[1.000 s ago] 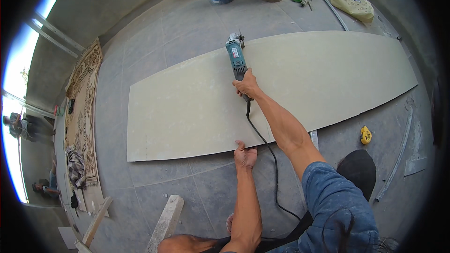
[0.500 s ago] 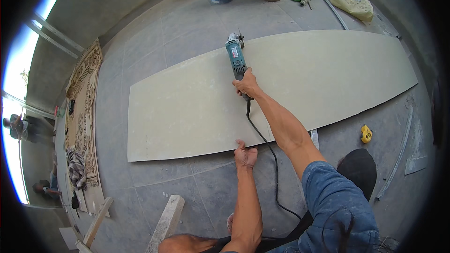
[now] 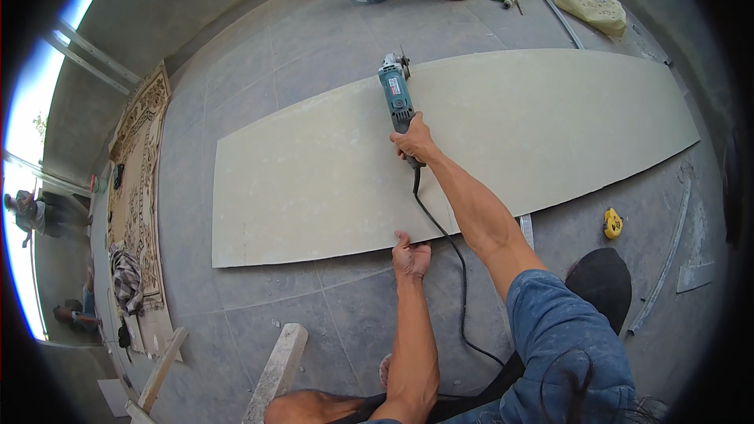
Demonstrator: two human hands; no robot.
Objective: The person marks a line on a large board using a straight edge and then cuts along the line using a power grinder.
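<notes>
in the head view, the right hand (image 3: 411, 143) is holding a teal angle grinder (image 3: 395, 93) with a silver metal head and dark handle, its grip wrapping tightly around that handle. the grinder is reaching over a long, flat, pale cream board (image 3: 550, 129), its head sitting at the curved far edge. the left hand (image 3: 412, 261) is pinching the board's near edge, its fingers partly hidden. a black power cord (image 3: 463, 283) is trailing from the handle toward the grey tiled floor (image 3: 271, 294).
</notes>
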